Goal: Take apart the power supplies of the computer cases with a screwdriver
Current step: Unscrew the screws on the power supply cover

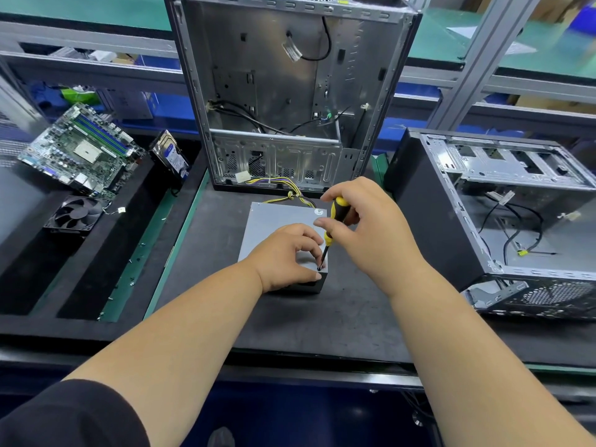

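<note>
Power supply (pixel 274 227) (grey box) steadied by gripping left hand (pixel 285 253); right hand (pixel 364 227) pinches screwdriver (pixel 333 227).

No words or numbers can be read here. The hard drive (pixel 170 155) has a blue and white sticker, but its writing is too small and blurry. The power supply (pixel 280 227) has a small round sticker at its far corner, too blurry to read. The circuit board (pixel 82 149) has tiny print that cannot be made out
</note>
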Motion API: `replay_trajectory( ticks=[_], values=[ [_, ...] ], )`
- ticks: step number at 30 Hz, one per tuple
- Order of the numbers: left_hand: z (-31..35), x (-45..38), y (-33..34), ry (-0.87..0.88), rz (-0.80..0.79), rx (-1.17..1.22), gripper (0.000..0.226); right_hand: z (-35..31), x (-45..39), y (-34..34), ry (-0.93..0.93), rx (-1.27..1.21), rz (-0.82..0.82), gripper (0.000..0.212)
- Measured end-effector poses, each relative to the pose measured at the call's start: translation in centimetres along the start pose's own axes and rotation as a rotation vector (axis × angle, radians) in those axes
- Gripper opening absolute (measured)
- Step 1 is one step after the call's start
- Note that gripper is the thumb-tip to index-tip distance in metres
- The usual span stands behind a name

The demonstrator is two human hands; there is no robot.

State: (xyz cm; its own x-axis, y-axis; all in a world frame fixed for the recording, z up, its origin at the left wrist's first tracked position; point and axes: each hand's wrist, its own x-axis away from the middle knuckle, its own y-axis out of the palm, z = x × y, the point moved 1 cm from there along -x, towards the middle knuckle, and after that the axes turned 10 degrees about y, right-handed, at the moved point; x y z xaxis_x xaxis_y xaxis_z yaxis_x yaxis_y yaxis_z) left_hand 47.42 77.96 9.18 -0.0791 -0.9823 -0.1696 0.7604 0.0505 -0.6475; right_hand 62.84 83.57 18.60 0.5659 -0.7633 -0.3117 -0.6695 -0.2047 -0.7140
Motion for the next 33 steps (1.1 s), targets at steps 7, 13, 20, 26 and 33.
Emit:
replay_trajectory(
  ticks=[7,13,20,26,33],
  values=[
    [0.29,-0.01,-0.08,-0.013,0.028,0.046,0.027,-0.04,0.29,-0.21,-0.033,0.041,-0.028,0.039],
    [0.1,-0.06,0.02,-0.007,0.016,-0.01,0.017,0.05,0.31,-0.11,-0.062,0.055,0.013,0.03],
    [0.06,0.0,0.02,0.005,0.019,0.014,0.023,0.05,0.3,-0.1,-0.039,0.043,-0.002,0.032],
    [0.27,-0.09,-0.18,-0.016,0.026,0.0,0.02,-0.05,0.61,-0.48,-0.009,-0.026,-0.044,0.045],
    [0.21,-0.08,0.0,-0.034,0.05,-0.012,0.015,0.28,0.37,-0.58,-0.06,0.029,-0.023,0.022]
  ],
)
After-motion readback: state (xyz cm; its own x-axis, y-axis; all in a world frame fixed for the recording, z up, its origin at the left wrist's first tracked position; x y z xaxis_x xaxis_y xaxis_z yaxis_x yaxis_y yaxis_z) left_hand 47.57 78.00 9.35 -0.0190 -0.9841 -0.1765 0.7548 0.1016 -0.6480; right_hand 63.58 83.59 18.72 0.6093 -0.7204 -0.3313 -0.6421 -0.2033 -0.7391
